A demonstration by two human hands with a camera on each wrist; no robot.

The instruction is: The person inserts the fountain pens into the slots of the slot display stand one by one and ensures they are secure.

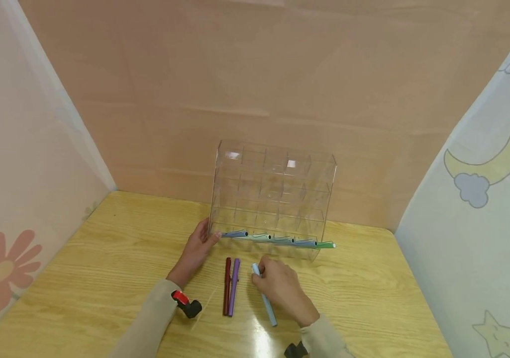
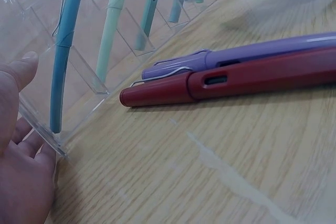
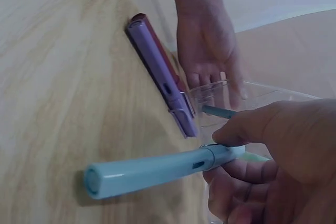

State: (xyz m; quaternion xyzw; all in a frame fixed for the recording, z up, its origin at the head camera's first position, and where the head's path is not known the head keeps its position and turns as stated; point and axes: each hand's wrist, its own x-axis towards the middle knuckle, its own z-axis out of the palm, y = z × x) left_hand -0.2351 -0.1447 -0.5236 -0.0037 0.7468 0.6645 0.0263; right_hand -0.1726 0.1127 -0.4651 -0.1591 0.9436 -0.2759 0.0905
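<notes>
A clear acrylic rack point(image 1: 214, 191) of small compartments stands upright on the table. At its lower left side my left hand point(image 1: 196, 250) grips the side panel, thumb in front and fingers behind, as the left wrist view shows. My right hand point(image 1: 282, 286) pinches a light blue pen point(image 3: 152, 174) between thumb and fingers, its capped end toward the rack and its barrel slanting back over the table. Between the hands, a purple pen point(image 1: 234, 288) and a dark red pen point(image 1: 226, 288) lie side by side, their clip ends toward the rack.
Along the rack's bottom row lean several pens, among them a blue pen point(image 2: 63, 51), a pale green pen point(image 2: 110, 35) and a green pen point(image 1: 326, 245). The wooden table point(image 1: 116, 278) is bordered by a tan backdrop point(image 1: 272, 74) and patterned side sheets.
</notes>
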